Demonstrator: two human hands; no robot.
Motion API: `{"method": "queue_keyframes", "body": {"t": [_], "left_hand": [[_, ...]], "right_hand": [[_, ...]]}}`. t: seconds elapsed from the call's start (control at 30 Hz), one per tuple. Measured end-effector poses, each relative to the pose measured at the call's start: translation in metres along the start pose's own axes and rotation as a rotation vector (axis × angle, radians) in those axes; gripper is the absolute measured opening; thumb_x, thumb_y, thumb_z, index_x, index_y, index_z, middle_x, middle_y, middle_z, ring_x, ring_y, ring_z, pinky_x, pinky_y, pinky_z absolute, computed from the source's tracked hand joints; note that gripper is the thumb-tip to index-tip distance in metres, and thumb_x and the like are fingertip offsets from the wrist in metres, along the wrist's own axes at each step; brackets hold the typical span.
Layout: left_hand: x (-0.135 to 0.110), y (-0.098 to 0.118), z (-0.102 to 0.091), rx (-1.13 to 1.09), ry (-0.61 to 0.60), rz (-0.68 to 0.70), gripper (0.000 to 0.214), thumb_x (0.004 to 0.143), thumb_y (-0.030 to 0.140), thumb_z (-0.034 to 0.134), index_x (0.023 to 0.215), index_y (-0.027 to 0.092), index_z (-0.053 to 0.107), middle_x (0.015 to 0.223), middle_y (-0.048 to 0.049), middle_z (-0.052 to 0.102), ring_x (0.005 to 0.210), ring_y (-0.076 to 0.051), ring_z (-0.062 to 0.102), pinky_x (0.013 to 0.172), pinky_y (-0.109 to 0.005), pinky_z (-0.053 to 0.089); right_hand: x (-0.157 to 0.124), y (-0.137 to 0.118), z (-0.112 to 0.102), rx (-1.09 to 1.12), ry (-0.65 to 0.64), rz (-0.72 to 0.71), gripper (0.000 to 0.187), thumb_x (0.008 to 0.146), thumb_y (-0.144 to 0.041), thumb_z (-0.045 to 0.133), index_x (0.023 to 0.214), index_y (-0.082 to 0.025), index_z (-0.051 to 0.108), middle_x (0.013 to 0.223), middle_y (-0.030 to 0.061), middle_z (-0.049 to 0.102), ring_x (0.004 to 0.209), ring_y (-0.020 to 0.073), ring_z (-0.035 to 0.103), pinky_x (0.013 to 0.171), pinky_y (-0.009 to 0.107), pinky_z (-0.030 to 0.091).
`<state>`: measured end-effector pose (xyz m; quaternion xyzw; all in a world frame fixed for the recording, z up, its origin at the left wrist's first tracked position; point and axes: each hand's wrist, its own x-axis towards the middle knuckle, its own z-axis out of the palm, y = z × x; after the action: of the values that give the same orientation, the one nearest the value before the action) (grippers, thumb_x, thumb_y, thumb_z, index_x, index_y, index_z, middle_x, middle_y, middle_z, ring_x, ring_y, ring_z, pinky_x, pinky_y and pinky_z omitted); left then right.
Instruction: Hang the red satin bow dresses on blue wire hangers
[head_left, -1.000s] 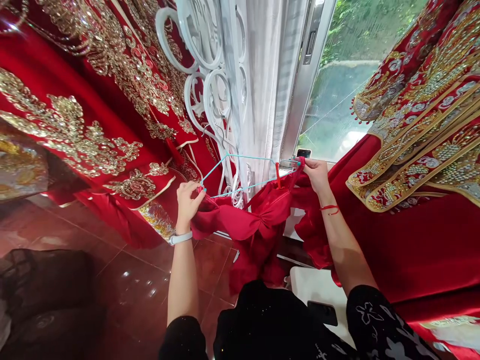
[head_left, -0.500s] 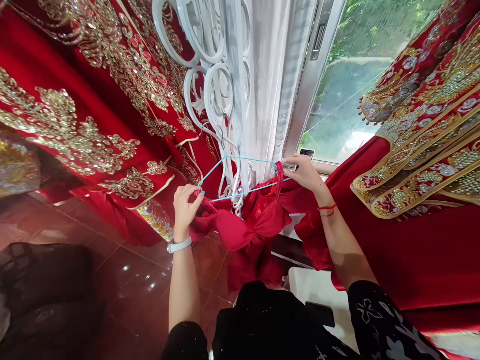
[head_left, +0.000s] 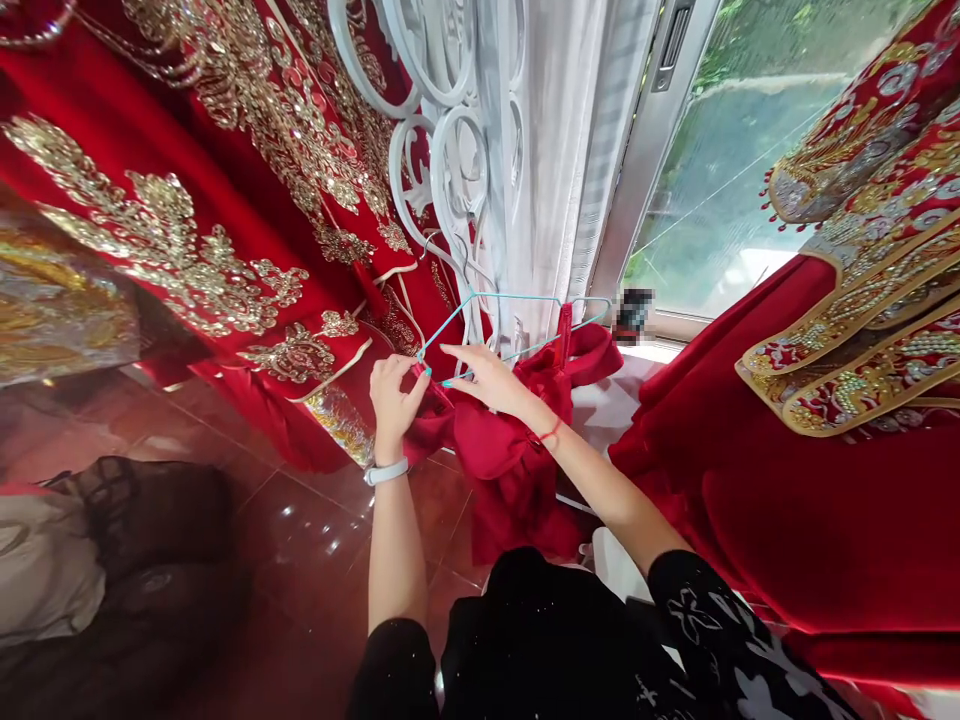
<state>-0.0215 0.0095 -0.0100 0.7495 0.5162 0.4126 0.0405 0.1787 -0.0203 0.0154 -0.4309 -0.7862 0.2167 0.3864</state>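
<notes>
Thin turquoise wire hanger [head_left: 517, 297] hangs in front of the white scrolled metal grille [head_left: 442, 150], near the window sill. Its long axis runs left to right across the view and rises slightly toward the right, with the hook end pointing up at the grille; whether the hook actually catches a scroll cannot be told. A red satin garment with a large bow [head_left: 517, 440] is draped from the hanger and falls toward the reddish-brown tiled floor [head_left: 300, 540]. A small red clip [head_left: 564, 322] pins the fabric to the wire near the right shoulder. Left hand [head_left: 397, 388] is closed in a pinch at the hanger's left tip — thumb and fingers hold the wire end together with a fold of the satin. There is a white band [head_left: 386, 471] on that wrist. Right hand [head_left: 487, 378] has crossed to the left half of the hanger and is open, fingers stretched out flat, their tips resting on the lower wire and the satin just beside the left hand. A red string [head_left: 551, 432] circles that wrist. Around the work, red robes with heavy gold embroidery [head_left: 187, 220] hang on the left, and more embroidered red cloth [head_left: 862, 300] hangs on the right. A white sheer curtain [head_left: 555, 150] hangs behind the grille, with the window pane [head_left: 712, 180] beyond it — greenery outside. A dark bag [head_left: 150, 560] sits on the floor at lower left.
</notes>
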Motion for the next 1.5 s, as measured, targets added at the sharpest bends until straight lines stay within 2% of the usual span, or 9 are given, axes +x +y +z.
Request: {"method": "queue_keyframes", "body": {"t": [0.23,0.33,0.57,0.77,0.93,1.13,1.33,1.43,1.5], "left_hand": [[-0.042,-0.015,-0.008,-0.408,0.166,-0.103,0.069,0.085,0.044,0.07,0.143,0.027,0.038,0.144,-0.0164,0.052,0.13,-0.028,0.058,0.112,-0.047,0.047],[-0.071,-0.026,-0.007,-0.571,0.01,-0.272,0.078,0.08,0.047,0.077,0.144,0.027,0.037,0.137,-0.0164,0.064,0.128,-0.029,0.064,0.11,-0.048,0.051],[-0.098,-0.043,0.009,-0.566,0.118,-0.453,0.069,0.086,0.055,0.069,0.141,0.02,0.046,0.12,-0.0194,0.076,0.114,-0.03,0.074,0.095,-0.045,0.061],[-0.06,-0.042,-0.017,-0.525,0.289,-0.362,0.093,0.078,0.043,0.079,0.155,0.013,0.038,0.102,-0.0138,0.08,0.104,-0.029,0.078,0.103,-0.046,0.057],[-0.001,-0.007,-0.045,-0.38,0.021,-0.141,0.086,0.076,0.038,0.082,0.153,0.018,0.048,0.096,-0.0075,0.081,0.095,-0.027,0.077,0.099,-0.045,0.058],[0.022,0.033,-0.026,-0.167,-0.209,0.028,0.047,0.093,0.03,0.064,0.139,0.023,0.063,0.104,-0.0067,0.08,0.093,-0.023,0.074,0.095,-0.039,0.054],[0.008,0.026,-0.019,-0.037,-0.061,0.044,0.029,0.101,0.034,0.049,0.113,0.02,0.071,0.113,-0.0101,0.076,0.103,-0.025,0.07,0.092,-0.037,0.051],[0.001,0.025,-0.014,-0.023,0.225,0.116,0.023,0.097,0.027,0.052,0.109,0.019,0.069,0.112,-0.0107,0.072,0.107,-0.024,0.066,0.097,-0.038,0.05],[-0.003,0.034,-0.001,-0.011,0.331,0.19,0.019,0.094,0.024,0.054,0.103,0.019,0.07,0.104,-0.0094,0.071,0.104,-0.024,0.065,0.097,-0.039,0.05]], "right_hand": [[0.027,0.004,0.051,0.055,-0.04,0.216,0.021,0.098,-0.028,0.064,0.115,-0.028,0.077,0.114,0.003,0.081,0.114,0.0235,0.071,0.123,0.056,0.017],[0.023,0.002,0.052,0.061,-0.032,0.225,0.017,0.099,-0.033,0.065,0.102,-0.024,0.079,0.113,0.0034,0.081,0.107,0.0214,0.071,0.123,0.051,0.016],[0.019,0.001,0.057,0.021,0.041,0.237,0.022,0.1,-0.037,0.062,0.104,-0.026,0.081,0.12,0.0042,0.079,0.109,0.0212,0.07,0.122,0.047,0.018],[0.014,0.002,0.056,0.019,0.026,0.215,0.029,0.103,-0.04,0.056,0.1,-0.026,0.082,0.117,0.0036,0.081,0.098,0.0201,0.071,0.121,0.05,0.019],[0.013,0.001,0.056,0.007,0.042,0.199,0.02,0.098,-0.027,0.063,0.098,-0.029,0.083,0.11,0.0021,0.082,0.103,0.0217,0.072,0.118,0.048,0.026],[0.017,-0.001,0.056,-0.029,0.022,0.22,0.023,0.09,-0.01,0.064,0.092,-0.024,0.083,0.091,0.0036,0.083,0.096,0.0239,0.075,0.113,0.05,0.038],[-0.023,0.019,-0.003,0.204,0.381,0.015,0.03,0.09,-0.021,0.061,0.113,-0.026,0.079,0.123,0.0058,0.077,0.12,0.024,0.068,0.112,0.042,0.048],[-0.06,0.066,-0.066,0.112,0.893,0.211,0.036,0.09,-0.024,0.054,0.119,-0.024,0.076,0.125,0.0093,0.074,0.122,0.0251,0.065,0.113,0.047,0.047],[-0.083,0.102,-0.106,0.132,0.936,0.329,0.044,0.084,-0.028,0.062,0.127,-0.022,0.071,0.131,0.0111,0.072,0.127,0.0265,0.064,0.113,0.049,0.046]]}}
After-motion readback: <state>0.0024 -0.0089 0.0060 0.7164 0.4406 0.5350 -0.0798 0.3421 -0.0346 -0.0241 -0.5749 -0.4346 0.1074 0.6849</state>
